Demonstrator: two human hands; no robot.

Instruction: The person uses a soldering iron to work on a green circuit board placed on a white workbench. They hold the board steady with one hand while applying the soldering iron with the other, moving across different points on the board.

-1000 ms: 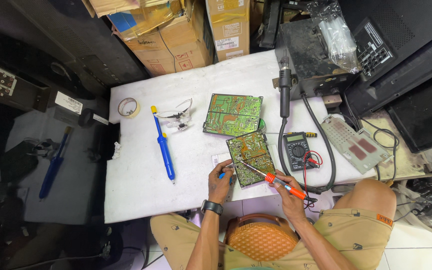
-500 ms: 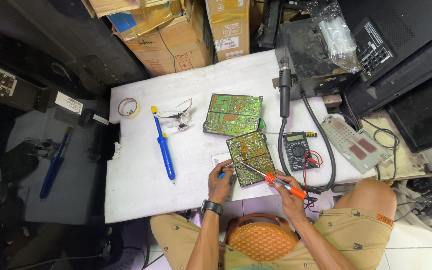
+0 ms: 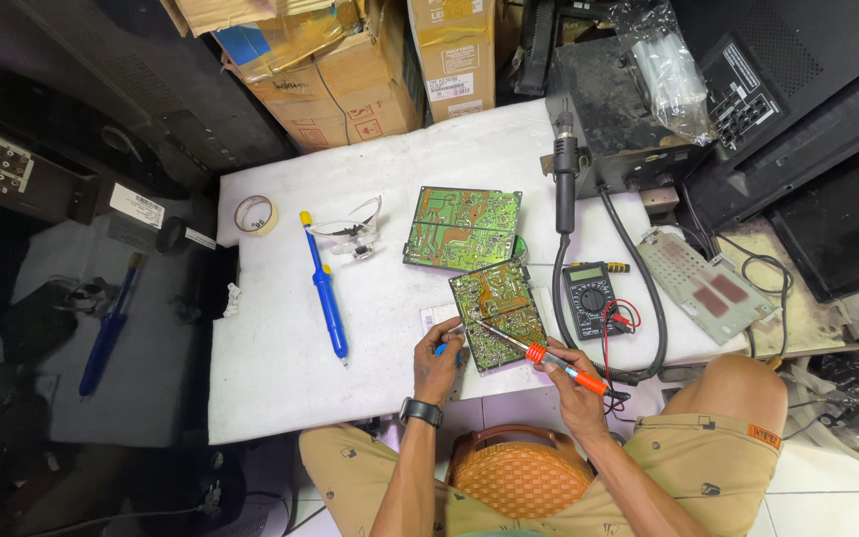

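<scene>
At the near edge of the white bench (image 3: 280,398), seen from the head camera, both hands work over a small green circuit board (image 3: 497,310) that lies solder side up, tilted a little against the bench edge. The left hand (image 3: 437,356) sits at the board's near left corner, its grip closed on a thin blue-handled tool (image 3: 441,346) whose tip lies at the board's left edge; a dark watch (image 3: 421,412) circles that wrist. The right hand (image 3: 567,383) has its grip clamped on the orange handle of a soldering iron (image 3: 539,354), and the metal tip slants up and left across the board, resting on or just above its near left part; whether it touches the solder I cannot tell.

Just beyond this board lies a larger green circuit board (image 3: 464,227), the two nearly touching at a corner. Right of the small board a black multimeter (image 3: 589,298) rests near the bench's right edge, its red and black leads coiled beside it. A black hot-air handle (image 3: 565,184) stands near the far right corner, its thick cable looping down past the meter. Toward the left half of the bench lies a blue desoldering pump (image 3: 326,293) with a yellow cap, lengthwise from far to near, with clear safety glasses (image 3: 350,231) just beside it and a roll of tape (image 3: 255,214) at the far left corner. Cardboard boxes (image 3: 350,80) stand behind the bench's far edge.
</scene>
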